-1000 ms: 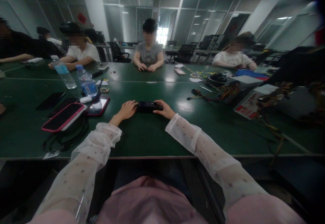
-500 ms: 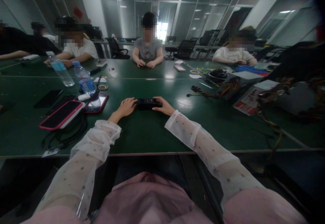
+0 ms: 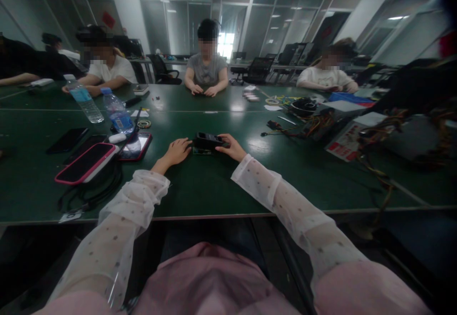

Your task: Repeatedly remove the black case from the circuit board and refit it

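Note:
A black box-like part (image 3: 207, 140) is pinched at its right end by my right hand (image 3: 232, 147); it sits tilted, its right end raised. Below it a strip of a green circuit board (image 3: 202, 152) shows on the green table (image 3: 200, 186). My left hand (image 3: 177, 151) rests on the table at the left end of these parts, fingers together and bent, fingertips at the parts' left edge. What those fingertips grip is too small to make out.
Phones (image 3: 85, 162), a red-edged device (image 3: 135, 146), black cables and two bottles (image 3: 117, 110) lie or stand left. To the right are loose wires and metal boxes (image 3: 344, 141). Several people sit across the table, one person (image 3: 207, 70) straight ahead.
The black part has tilted and risen slightly in my right hand, and the green board below it has come into view. My left hand has hardly moved.

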Available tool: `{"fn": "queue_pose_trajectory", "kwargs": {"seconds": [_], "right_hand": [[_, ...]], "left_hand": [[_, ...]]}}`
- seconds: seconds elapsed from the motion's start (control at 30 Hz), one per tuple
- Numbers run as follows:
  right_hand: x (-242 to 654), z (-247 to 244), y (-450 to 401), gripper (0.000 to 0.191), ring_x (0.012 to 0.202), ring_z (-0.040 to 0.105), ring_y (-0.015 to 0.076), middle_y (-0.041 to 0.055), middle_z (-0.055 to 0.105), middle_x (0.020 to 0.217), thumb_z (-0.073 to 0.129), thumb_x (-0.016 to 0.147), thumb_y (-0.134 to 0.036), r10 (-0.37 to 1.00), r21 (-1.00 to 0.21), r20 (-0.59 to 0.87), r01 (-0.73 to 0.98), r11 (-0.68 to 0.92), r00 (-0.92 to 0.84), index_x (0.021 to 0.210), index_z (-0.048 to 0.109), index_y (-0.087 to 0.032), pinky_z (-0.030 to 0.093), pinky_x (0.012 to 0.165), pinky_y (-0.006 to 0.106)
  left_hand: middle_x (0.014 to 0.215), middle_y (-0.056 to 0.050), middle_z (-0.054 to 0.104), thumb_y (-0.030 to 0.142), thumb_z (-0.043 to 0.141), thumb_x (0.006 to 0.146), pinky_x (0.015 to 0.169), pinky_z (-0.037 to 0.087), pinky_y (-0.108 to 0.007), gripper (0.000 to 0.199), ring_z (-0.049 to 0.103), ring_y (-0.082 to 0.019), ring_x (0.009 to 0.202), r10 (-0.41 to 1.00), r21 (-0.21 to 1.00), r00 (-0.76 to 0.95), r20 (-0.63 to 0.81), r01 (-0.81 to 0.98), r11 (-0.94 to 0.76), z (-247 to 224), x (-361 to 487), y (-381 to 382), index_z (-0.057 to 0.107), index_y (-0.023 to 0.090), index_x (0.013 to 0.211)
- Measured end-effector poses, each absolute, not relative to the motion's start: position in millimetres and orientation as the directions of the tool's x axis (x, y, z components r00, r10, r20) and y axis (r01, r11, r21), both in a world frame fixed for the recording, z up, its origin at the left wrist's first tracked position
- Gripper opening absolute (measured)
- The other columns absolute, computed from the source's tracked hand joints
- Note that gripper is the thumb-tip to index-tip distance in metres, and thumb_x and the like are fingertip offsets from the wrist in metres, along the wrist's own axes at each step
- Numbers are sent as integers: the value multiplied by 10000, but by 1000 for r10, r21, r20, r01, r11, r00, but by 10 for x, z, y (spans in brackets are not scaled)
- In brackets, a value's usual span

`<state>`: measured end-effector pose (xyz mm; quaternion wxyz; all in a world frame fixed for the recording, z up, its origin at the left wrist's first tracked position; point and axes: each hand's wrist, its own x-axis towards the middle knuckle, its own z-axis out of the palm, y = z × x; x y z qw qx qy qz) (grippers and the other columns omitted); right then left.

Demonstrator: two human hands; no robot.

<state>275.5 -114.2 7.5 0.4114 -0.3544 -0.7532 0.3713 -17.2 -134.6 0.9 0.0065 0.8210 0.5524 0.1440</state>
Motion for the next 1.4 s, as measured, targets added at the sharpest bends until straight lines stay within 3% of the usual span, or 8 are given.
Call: {"fn": "queue_pose_trajectory", "kwargs": {"seconds": [0.23, 0.37, 0.47, 0.63, 0.87, 1.17, 1.4], "right_hand": [[2882, 194, -1068, 662, 1064, 622, 280, 101, 642, 1144, 725, 716, -552, 884, -844, 444, 262, 467, -146, 1226, 459, -226, 519, 864, 427], [3100, 180, -966, 589, 1079, 588, 308, 114, 640, 1133, 746, 717, -465, 822, -705, 570, 520, 481, 11, 1194, 501, -221, 448, 952, 501], [3236, 151, -924, 524, 1111, 553, 337, 120, 657, 1095, 736, 734, -407, 812, -605, 578, 710, 360, 80, 1174, 528, -214, 384, 979, 551], [3310, 80, -882, 528, 1137, 526, 331, 124, 671, 1098, 704, 758, -387, 833, -582, 511, 798, 153, 213, 1199, 486, -195, 371, 959, 501], [3344, -33, -852, 530, 1176, 483, 346, 121, 647, 1104, 697, 762, -448, 894, -569, 387, 821, 39, 226, 1179, 468, -215, 336, 954, 515], [3285, -19, -917, 889, 1226, 403, 402, 168, 532, 1242, 649, 724, -655, 888, -615, 390, 787, 55, 243, 1394, 269, -211, 287, 983, 610], [3266, 29, -971, 991, 1219, 376, 398, 187, 429, 1349, 652, 734, -627, 870, -594, 431, 801, 73, 241, 1473, 118, -237, 331, 956, 623]], "left_hand": [[1511, -87, 409, 404, 310, 1009, 1111, 309, -496, 454, 351, -267, 1385, 908, 178, 362, 212, 899, -400, 35, -181, -1360, 446, 249, 1414], [1506, -86, 413, 402, 310, 1010, 1113, 304, -496, 453, 350, -268, 1385, 903, 178, 370, 219, 895, -410, 35, -183, -1359, 442, 254, 1417], [1508, -82, 413, 405, 317, 1010, 1111, 308, -493, 450, 350, -263, 1386, 904, 172, 367, 217, 898, -406, 40, -175, -1368, 439, 262, 1418], [1514, -78, 408, 409, 318, 1010, 1108, 312, -493, 449, 347, -262, 1388, 911, 168, 356, 210, 904, -392, 46, -164, -1377, 437, 269, 1420], [1517, -73, 403, 413, 317, 1008, 1113, 301, -506, 450, 337, -268, 1395, 909, 173, 360, 212, 901, -397, 13, -186, -1348, 433, 281, 1423], [1517, -78, 402, 404, 325, 1007, 1111, 309, -498, 451, 336, -268, 1394, 907, 165, 364, 210, 901, -400, 18, -181, -1342, 437, 268, 1422], [1513, -86, 405, 400, 313, 1007, 1115, 302, -510, 459, 335, -273, 1395, 904, 167, 372, 212, 897, -409, 3, -193, -1330, 435, 253, 1424]]}}
